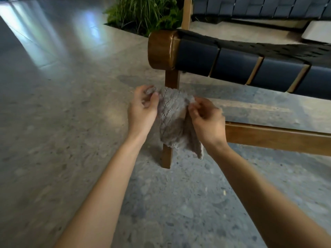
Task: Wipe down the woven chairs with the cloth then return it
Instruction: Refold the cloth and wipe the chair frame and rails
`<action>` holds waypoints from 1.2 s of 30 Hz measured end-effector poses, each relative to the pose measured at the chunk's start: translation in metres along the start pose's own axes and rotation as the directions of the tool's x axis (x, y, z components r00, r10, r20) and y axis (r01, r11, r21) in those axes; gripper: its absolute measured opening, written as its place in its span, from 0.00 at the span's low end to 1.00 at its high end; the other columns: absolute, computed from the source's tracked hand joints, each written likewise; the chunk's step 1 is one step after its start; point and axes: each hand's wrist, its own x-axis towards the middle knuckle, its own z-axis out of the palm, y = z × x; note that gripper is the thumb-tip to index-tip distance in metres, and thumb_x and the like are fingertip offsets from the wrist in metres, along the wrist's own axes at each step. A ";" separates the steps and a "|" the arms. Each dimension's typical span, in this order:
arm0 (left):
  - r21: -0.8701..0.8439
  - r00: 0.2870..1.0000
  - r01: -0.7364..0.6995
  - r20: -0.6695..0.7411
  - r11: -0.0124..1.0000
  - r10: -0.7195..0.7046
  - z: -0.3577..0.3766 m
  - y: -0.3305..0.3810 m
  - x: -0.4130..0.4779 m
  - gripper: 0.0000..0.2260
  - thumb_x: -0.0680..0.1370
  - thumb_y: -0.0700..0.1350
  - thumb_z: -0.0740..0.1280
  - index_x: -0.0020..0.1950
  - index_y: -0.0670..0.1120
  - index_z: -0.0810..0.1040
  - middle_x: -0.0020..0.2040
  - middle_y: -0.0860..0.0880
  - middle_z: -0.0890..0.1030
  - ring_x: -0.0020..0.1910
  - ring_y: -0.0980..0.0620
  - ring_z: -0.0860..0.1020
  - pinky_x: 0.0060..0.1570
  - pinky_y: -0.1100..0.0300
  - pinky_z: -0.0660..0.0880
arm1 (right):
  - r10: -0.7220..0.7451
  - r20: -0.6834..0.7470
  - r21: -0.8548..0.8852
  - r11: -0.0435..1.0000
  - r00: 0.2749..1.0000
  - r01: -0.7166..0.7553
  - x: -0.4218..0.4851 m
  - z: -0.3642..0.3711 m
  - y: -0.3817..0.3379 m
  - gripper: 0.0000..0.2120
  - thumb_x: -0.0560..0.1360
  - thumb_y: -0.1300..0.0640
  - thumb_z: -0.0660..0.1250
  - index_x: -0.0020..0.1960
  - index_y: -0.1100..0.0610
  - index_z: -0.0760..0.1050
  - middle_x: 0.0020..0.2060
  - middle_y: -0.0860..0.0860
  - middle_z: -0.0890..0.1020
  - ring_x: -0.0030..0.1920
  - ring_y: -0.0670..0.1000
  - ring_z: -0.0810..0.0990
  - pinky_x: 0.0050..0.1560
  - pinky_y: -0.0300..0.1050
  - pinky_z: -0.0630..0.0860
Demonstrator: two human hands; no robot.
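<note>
The cloth (172,120) is pinched at its upper corners by the left hand (143,108) and right hand (206,119), fingers curled, presumably for refolding; the woven chair (232,68) stands just beyond the fingers.

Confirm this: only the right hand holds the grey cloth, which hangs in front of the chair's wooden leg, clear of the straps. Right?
Not quite: both hands hold it. The head view shows the left hand pinching one upper corner of the cloth and the right hand pinching the other. It does hang in front of the wooden leg, clear of the straps.
</note>
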 end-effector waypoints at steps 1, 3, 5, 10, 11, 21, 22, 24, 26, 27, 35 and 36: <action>-0.039 0.998 0.012 0.067 0.999 -0.009 0.003 0.000 0.002 0.11 0.80 0.43 0.63 0.61 0.53 0.71 0.54 0.53 0.78 0.53 0.56 0.78 0.58 0.49 0.76 | 0.030 0.043 0.036 0.999 0.999 -0.031 0.002 0.004 -0.001 0.17 0.80 0.57 0.63 0.68 0.53 0.73 0.56 0.48 0.81 0.56 0.42 0.78 0.60 0.35 0.73; -0.145 0.982 0.060 0.184 0.988 -0.033 0.008 -0.002 0.006 0.14 0.81 0.43 0.60 0.67 0.52 0.67 0.65 0.50 0.74 0.64 0.54 0.74 0.64 0.48 0.72 | 0.059 0.155 0.111 0.991 0.986 -0.077 0.005 0.014 -0.004 0.20 0.80 0.59 0.62 0.72 0.52 0.68 0.63 0.49 0.78 0.63 0.45 0.75 0.66 0.39 0.69; -0.212 0.960 0.140 0.267 0.967 -0.080 0.010 -0.007 0.008 0.17 0.83 0.45 0.57 0.72 0.48 0.65 0.70 0.48 0.71 0.68 0.53 0.70 0.69 0.50 0.67 | 0.061 0.242 0.174 0.979 0.968 -0.105 0.008 0.022 -0.007 0.21 0.81 0.62 0.59 0.73 0.54 0.65 0.66 0.50 0.75 0.67 0.48 0.73 0.69 0.47 0.69; -0.154 0.907 0.299 0.352 0.942 -0.231 0.014 -0.014 0.003 0.25 0.81 0.57 0.55 0.77 0.53 0.55 0.76 0.55 0.60 0.73 0.58 0.59 0.70 0.61 0.56 | 0.057 0.296 0.234 0.963 0.953 -0.130 0.009 0.028 -0.006 0.23 0.82 0.61 0.55 0.76 0.54 0.59 0.70 0.50 0.71 0.69 0.49 0.70 0.70 0.44 0.66; -0.156 0.907 0.299 0.354 0.941 -0.230 0.013 -0.015 0.003 0.26 0.80 0.58 0.55 0.77 0.54 0.56 0.76 0.55 0.60 0.73 0.57 0.59 0.71 0.59 0.57 | 0.055 0.306 0.284 0.948 0.950 -0.146 0.007 0.027 -0.007 0.24 0.82 0.61 0.55 0.77 0.54 0.57 0.71 0.49 0.69 0.70 0.47 0.68 0.69 0.40 0.65; -0.234 0.973 -0.088 0.186 0.968 0.134 0.020 0.013 0.013 0.10 0.82 0.48 0.58 0.59 0.61 0.72 0.51 0.70 0.78 0.54 0.74 0.74 0.49 0.78 0.70 | -0.162 0.151 0.356 0.929 0.975 0.099 0.017 0.024 -0.031 0.21 0.81 0.63 0.57 0.74 0.56 0.62 0.66 0.47 0.72 0.61 0.39 0.71 0.67 0.36 0.67; -0.222 0.973 -0.112 0.175 0.968 0.153 0.020 0.016 0.013 0.10 0.82 0.47 0.58 0.57 0.61 0.72 0.48 0.72 0.78 0.52 0.74 0.74 0.47 0.78 0.69 | -0.175 0.141 0.331 0.936 0.974 0.121 0.018 0.025 -0.030 0.20 0.82 0.63 0.56 0.73 0.57 0.63 0.65 0.50 0.73 0.61 0.42 0.73 0.67 0.39 0.69; -0.198 0.971 -0.134 0.170 0.971 0.169 0.019 0.018 0.013 0.10 0.82 0.46 0.58 0.56 0.62 0.72 0.46 0.73 0.78 0.51 0.75 0.74 0.46 0.79 0.69 | -0.217 0.134 0.277 0.945 0.967 0.173 0.021 0.027 -0.029 0.19 0.82 0.64 0.56 0.72 0.59 0.63 0.64 0.55 0.75 0.60 0.46 0.75 0.65 0.41 0.70; -0.181 0.970 -0.137 0.177 0.974 0.169 0.019 0.014 0.013 0.10 0.83 0.45 0.57 0.56 0.61 0.72 0.47 0.71 0.78 0.51 0.74 0.74 0.46 0.78 0.69 | -0.246 0.142 0.252 0.946 0.959 0.205 0.020 0.030 -0.025 0.21 0.82 0.63 0.55 0.74 0.59 0.60 0.68 0.52 0.71 0.65 0.43 0.70 0.68 0.37 0.66; -0.175 0.969 -0.132 0.183 0.976 0.164 0.018 0.010 0.013 0.11 0.83 0.45 0.57 0.57 0.60 0.72 0.48 0.69 0.79 0.52 0.73 0.75 0.47 0.77 0.69 | -0.250 0.142 0.249 0.945 0.958 0.210 0.017 0.031 -0.023 0.22 0.82 0.62 0.55 0.75 0.59 0.58 0.71 0.52 0.69 0.68 0.42 0.68 0.70 0.39 0.64; -0.172 0.972 0.001 0.234 0.985 0.040 0.013 -0.055 -0.015 0.18 0.80 0.35 0.60 0.68 0.49 0.72 0.61 0.55 0.78 0.60 0.62 0.76 0.61 0.65 0.72 | -0.330 -0.046 -0.022 0.944 0.943 0.329 -0.045 0.050 0.035 0.23 0.77 0.66 0.65 0.72 0.61 0.68 0.53 0.57 0.81 0.45 0.38 0.73 0.55 0.43 0.76; -0.175 0.970 0.014 0.241 0.984 0.030 0.012 -0.061 -0.020 0.18 0.80 0.34 0.61 0.66 0.50 0.73 0.59 0.57 0.79 0.59 0.62 0.76 0.59 0.67 0.73 | -0.338 -0.049 -0.050 0.941 0.940 0.336 -0.049 0.052 0.041 0.23 0.77 0.67 0.65 0.72 0.61 0.68 0.54 0.58 0.81 0.46 0.42 0.74 0.55 0.47 0.76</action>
